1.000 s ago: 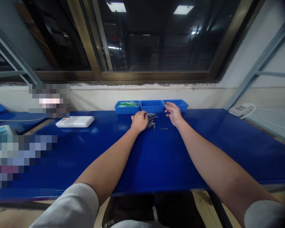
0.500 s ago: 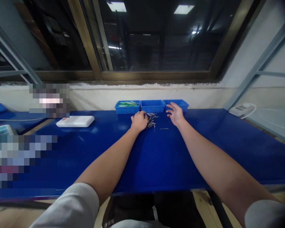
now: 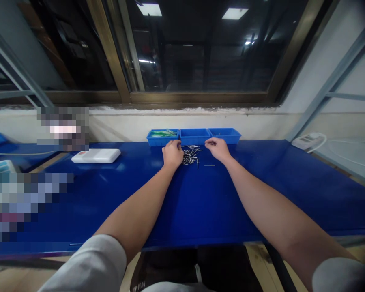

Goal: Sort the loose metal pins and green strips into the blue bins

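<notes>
A pile of small thin metal pieces (image 3: 191,154), silver and dark and looking like blind rivets, lies on the blue table (image 3: 197,202). My left hand (image 3: 172,155) rests at the pile's left edge, fingers curled and their tips partly hidden. To the right of the pile, my right hand (image 3: 218,148) is just above the table with its fingers drawn together in a pinch. Whatever either hand holds is too small or hidden to make out. One brassy thin piece (image 3: 209,165) lies apart, nearer to me, and another silver one (image 3: 197,164) sits at the pile's near edge.
Three blue bins stand in a row against the wall: the left bin (image 3: 163,140) holds green-and-clear packets, beside a middle bin (image 3: 194,137) and a right bin (image 3: 235,138) with a few small pieces. A white box-shaped device (image 3: 96,155) lies to the left. A power strip (image 3: 308,140) is at far right.
My right hand has come down and left from over the right bin toward the pile, its spread fingers closing. My left hand has shifted slightly left, uncovering more of the pile.
</notes>
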Tool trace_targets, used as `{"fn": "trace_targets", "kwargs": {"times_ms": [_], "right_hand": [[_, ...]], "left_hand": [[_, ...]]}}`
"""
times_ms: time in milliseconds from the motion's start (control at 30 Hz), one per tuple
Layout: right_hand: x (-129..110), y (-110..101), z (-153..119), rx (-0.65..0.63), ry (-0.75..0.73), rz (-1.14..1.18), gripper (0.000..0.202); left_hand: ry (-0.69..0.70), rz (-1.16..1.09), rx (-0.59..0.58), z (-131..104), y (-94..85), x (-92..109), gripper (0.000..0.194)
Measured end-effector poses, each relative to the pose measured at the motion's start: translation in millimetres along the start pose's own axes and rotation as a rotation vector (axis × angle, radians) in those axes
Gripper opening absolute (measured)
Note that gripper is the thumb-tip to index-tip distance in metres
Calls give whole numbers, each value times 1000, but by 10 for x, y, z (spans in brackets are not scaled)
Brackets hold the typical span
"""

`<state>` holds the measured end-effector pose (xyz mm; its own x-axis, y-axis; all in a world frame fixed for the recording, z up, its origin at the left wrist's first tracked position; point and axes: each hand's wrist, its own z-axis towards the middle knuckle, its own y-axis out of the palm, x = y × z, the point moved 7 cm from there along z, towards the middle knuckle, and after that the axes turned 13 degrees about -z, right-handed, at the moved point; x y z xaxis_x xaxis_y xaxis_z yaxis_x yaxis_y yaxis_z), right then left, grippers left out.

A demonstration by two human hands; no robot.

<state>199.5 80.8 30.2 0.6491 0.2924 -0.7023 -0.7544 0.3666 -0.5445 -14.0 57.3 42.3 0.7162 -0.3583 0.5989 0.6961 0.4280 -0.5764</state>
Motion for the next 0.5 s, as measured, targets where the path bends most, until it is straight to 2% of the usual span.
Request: {"fn": "trace_targets", "kwargs": {"times_ms": [100, 200, 333, 500], "right_hand": [[-252, 139, -103, -171, -195, -98, 12], [-392, 252, -191, -328, -293, -156, 8], [-381, 337, -229, -448, -275, -245, 11], [-322, 382, -229, -499, -250, -285, 12]], "left_hand": [[-7, -4, -23, 11, 34, -16, 28], [-2, -11, -33, 16, 67, -19, 28], [1, -19, -46, 14, 89, -20, 28], [30, -26, -40, 1, 76, 10, 27]]}}
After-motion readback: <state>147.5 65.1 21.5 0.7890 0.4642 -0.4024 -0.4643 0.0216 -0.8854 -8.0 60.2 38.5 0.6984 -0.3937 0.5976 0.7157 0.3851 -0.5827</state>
